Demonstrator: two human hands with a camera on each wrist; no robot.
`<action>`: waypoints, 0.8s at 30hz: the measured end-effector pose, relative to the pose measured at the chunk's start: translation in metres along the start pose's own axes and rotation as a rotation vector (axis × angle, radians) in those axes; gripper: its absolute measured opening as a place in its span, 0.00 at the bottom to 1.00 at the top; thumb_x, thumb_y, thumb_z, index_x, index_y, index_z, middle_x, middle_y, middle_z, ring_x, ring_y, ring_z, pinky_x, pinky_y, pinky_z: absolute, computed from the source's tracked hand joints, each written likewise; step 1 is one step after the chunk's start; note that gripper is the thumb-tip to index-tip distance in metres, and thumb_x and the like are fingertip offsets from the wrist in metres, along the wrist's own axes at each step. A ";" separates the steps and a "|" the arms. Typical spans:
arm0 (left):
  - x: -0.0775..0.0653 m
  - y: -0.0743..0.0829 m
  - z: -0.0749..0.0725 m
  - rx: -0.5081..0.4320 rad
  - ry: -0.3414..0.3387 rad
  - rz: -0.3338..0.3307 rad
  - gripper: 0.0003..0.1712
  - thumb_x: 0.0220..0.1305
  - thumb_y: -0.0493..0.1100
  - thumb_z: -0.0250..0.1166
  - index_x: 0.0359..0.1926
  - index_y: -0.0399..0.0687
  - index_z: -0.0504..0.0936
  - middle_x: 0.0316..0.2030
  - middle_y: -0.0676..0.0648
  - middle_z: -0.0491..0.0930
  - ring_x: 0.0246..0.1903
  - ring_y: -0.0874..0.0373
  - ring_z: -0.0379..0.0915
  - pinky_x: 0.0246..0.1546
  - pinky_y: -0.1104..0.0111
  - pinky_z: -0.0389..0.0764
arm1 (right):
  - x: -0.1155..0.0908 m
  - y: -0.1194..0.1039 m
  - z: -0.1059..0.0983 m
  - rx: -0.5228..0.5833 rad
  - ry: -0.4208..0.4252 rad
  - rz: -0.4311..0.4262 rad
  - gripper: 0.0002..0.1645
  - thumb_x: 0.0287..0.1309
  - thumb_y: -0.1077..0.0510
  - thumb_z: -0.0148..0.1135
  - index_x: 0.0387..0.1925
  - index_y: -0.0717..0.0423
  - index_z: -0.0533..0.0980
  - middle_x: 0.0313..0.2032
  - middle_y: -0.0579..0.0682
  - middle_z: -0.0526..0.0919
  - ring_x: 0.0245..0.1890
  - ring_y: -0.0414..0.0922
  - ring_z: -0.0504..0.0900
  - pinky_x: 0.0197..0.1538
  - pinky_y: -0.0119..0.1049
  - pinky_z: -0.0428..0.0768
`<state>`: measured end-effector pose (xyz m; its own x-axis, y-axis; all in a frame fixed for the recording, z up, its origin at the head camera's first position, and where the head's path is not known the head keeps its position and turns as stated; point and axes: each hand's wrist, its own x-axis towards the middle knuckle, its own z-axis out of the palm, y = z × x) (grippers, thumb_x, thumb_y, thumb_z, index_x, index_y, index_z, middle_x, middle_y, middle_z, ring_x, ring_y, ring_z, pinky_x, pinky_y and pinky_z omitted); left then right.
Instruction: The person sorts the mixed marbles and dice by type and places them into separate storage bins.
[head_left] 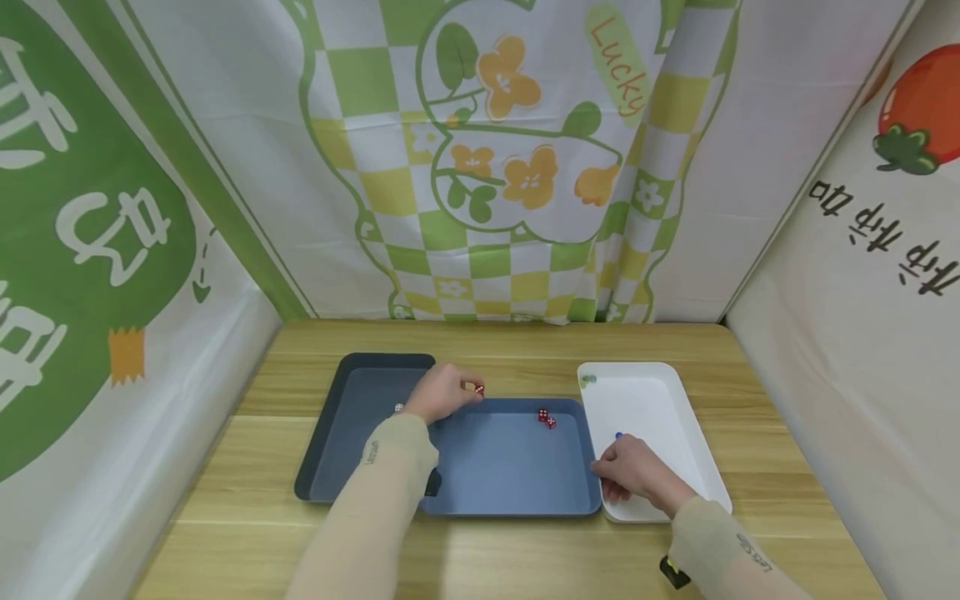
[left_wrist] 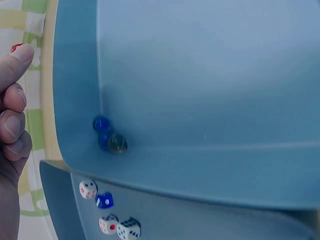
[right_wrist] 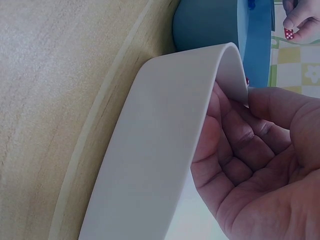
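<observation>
My left hand (head_left: 442, 390) pinches a red die (head_left: 480, 389) between thumb and index finger, above the far rim of the blue tray (head_left: 510, 483). The same red die (right_wrist: 289, 34) shows in the right wrist view. Two more red dice (head_left: 547, 418) lie in that tray's far right part, and several marbles (left_wrist: 107, 134), blue and yellowish, sit in its far left corner. At the white tray (head_left: 675, 425), my right hand (head_left: 633, 468) pinches the left rim near the front corner, its other fingers curled inside. A blue marble (head_left: 618, 435) peeks out just beyond it.
On the left stands a dark tray (head_left: 341, 442) holding white dice (left_wrist: 108, 224) and a blue die (left_wrist: 104, 200). Greenish marbles (head_left: 588, 380) rest in the white tray's far left corner. Printed curtains (head_left: 517, 275) border the wooden table (head_left: 247, 483) at the back and sides.
</observation>
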<state>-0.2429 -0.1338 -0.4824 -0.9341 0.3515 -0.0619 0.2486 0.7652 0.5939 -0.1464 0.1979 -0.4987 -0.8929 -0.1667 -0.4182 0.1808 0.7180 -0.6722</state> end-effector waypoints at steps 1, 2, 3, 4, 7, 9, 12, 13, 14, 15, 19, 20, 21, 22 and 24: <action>-0.001 -0.002 -0.001 -0.002 0.003 0.000 0.05 0.66 0.44 0.72 0.41 0.53 0.91 0.29 0.46 0.86 0.21 0.58 0.69 0.22 0.66 0.72 | 0.000 0.000 0.000 -0.001 0.001 0.003 0.19 0.66 0.61 0.63 0.18 0.61 0.82 0.15 0.50 0.81 0.16 0.41 0.77 0.23 0.32 0.78; -0.001 -0.004 -0.003 -0.002 0.004 -0.004 0.05 0.66 0.44 0.71 0.41 0.53 0.91 0.29 0.45 0.86 0.20 0.58 0.69 0.22 0.66 0.71 | 0.000 0.000 0.000 -0.003 0.003 0.006 0.19 0.66 0.61 0.63 0.18 0.61 0.82 0.15 0.50 0.81 0.16 0.41 0.77 0.23 0.32 0.78; -0.001 -0.005 -0.004 0.002 0.009 -0.007 0.05 0.66 0.44 0.71 0.41 0.53 0.91 0.29 0.45 0.86 0.20 0.58 0.69 0.22 0.67 0.71 | 0.000 0.000 0.000 -0.004 0.003 0.007 0.19 0.66 0.61 0.63 0.18 0.61 0.82 0.14 0.50 0.81 0.16 0.41 0.77 0.23 0.32 0.78; -0.002 -0.007 -0.005 0.008 0.013 -0.009 0.05 0.66 0.44 0.71 0.41 0.53 0.91 0.29 0.45 0.86 0.20 0.58 0.69 0.22 0.67 0.71 | 0.000 0.000 0.000 -0.005 0.004 0.008 0.19 0.66 0.61 0.63 0.18 0.61 0.82 0.14 0.50 0.81 0.16 0.41 0.77 0.23 0.32 0.78; -0.003 -0.012 -0.008 0.020 0.028 -0.015 0.06 0.66 0.45 0.71 0.42 0.52 0.91 0.28 0.46 0.86 0.21 0.59 0.69 0.22 0.67 0.70 | 0.000 -0.001 0.000 -0.007 0.003 0.008 0.19 0.66 0.61 0.62 0.18 0.61 0.82 0.15 0.50 0.81 0.16 0.41 0.77 0.23 0.32 0.77; -0.005 -0.015 -0.010 0.022 0.035 -0.021 0.06 0.66 0.45 0.71 0.42 0.52 0.91 0.28 0.47 0.86 0.21 0.59 0.69 0.22 0.67 0.70 | 0.000 -0.001 0.000 -0.006 0.001 0.009 0.19 0.67 0.61 0.62 0.18 0.61 0.82 0.15 0.50 0.81 0.16 0.41 0.77 0.23 0.32 0.77; -0.008 -0.019 -0.014 0.020 0.045 -0.027 0.06 0.66 0.44 0.71 0.42 0.52 0.91 0.28 0.48 0.85 0.21 0.58 0.68 0.22 0.67 0.69 | -0.001 -0.001 0.000 -0.007 -0.001 0.008 0.20 0.67 0.61 0.62 0.18 0.60 0.82 0.15 0.50 0.81 0.16 0.41 0.77 0.23 0.31 0.77; -0.009 -0.021 -0.015 0.024 0.049 -0.030 0.07 0.66 0.44 0.71 0.43 0.52 0.91 0.28 0.49 0.85 0.21 0.59 0.69 0.22 0.67 0.69 | -0.001 -0.001 0.000 -0.006 -0.002 0.008 0.20 0.67 0.61 0.62 0.18 0.60 0.82 0.15 0.50 0.81 0.16 0.41 0.77 0.23 0.31 0.77; -0.009 -0.022 -0.016 0.024 0.052 -0.032 0.07 0.66 0.44 0.71 0.43 0.52 0.91 0.28 0.50 0.85 0.22 0.58 0.69 0.22 0.67 0.70 | -0.001 -0.001 0.000 -0.005 -0.001 0.007 0.20 0.67 0.61 0.62 0.17 0.60 0.82 0.15 0.50 0.81 0.16 0.41 0.77 0.23 0.31 0.77; -0.010 -0.024 -0.017 0.024 0.056 -0.035 0.08 0.66 0.44 0.71 0.44 0.51 0.91 0.29 0.50 0.85 0.22 0.58 0.69 0.22 0.67 0.70 | -0.001 -0.001 0.000 -0.005 0.000 0.005 0.20 0.67 0.61 0.63 0.17 0.60 0.82 0.15 0.50 0.81 0.15 0.41 0.77 0.22 0.31 0.77; -0.013 -0.032 -0.020 0.026 0.074 -0.051 0.12 0.65 0.44 0.72 0.48 0.50 0.91 0.31 0.52 0.84 0.25 0.58 0.71 0.25 0.66 0.73 | -0.001 -0.001 0.000 -0.001 0.000 -0.002 0.20 0.66 0.61 0.63 0.17 0.60 0.81 0.14 0.50 0.81 0.15 0.41 0.77 0.22 0.31 0.76; -0.014 -0.034 -0.020 0.024 0.075 -0.056 0.13 0.65 0.44 0.72 0.49 0.49 0.91 0.32 0.52 0.85 0.26 0.58 0.71 0.26 0.66 0.73 | -0.001 -0.001 0.000 0.000 0.000 -0.003 0.20 0.66 0.61 0.63 0.17 0.60 0.81 0.14 0.50 0.81 0.15 0.41 0.77 0.22 0.31 0.76; -0.015 -0.036 -0.021 0.023 0.076 -0.061 0.13 0.65 0.44 0.73 0.50 0.49 0.90 0.32 0.52 0.85 0.26 0.59 0.72 0.26 0.66 0.74 | -0.001 -0.001 0.000 0.000 0.000 -0.005 0.20 0.66 0.61 0.62 0.17 0.61 0.81 0.14 0.50 0.81 0.15 0.41 0.77 0.22 0.31 0.76; -0.016 -0.038 -0.022 0.019 0.076 -0.065 0.14 0.65 0.44 0.73 0.50 0.48 0.90 0.33 0.52 0.85 0.26 0.58 0.72 0.26 0.66 0.74 | -0.001 -0.001 0.000 0.002 0.000 -0.007 0.20 0.66 0.61 0.62 0.17 0.61 0.81 0.14 0.50 0.81 0.15 0.41 0.77 0.22 0.31 0.76; -0.018 -0.042 -0.024 0.018 0.075 -0.070 0.14 0.65 0.44 0.72 0.51 0.48 0.90 0.35 0.51 0.87 0.28 0.59 0.74 0.28 0.65 0.76 | -0.001 -0.001 0.000 0.004 0.000 -0.009 0.20 0.66 0.61 0.62 0.17 0.61 0.81 0.14 0.50 0.81 0.15 0.41 0.77 0.22 0.31 0.76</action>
<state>-0.2431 -0.1854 -0.4874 -0.9657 0.2562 -0.0421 0.1861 0.7960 0.5760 -0.1458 0.1974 -0.4977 -0.8945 -0.1733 -0.4122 0.1742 0.7139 -0.6782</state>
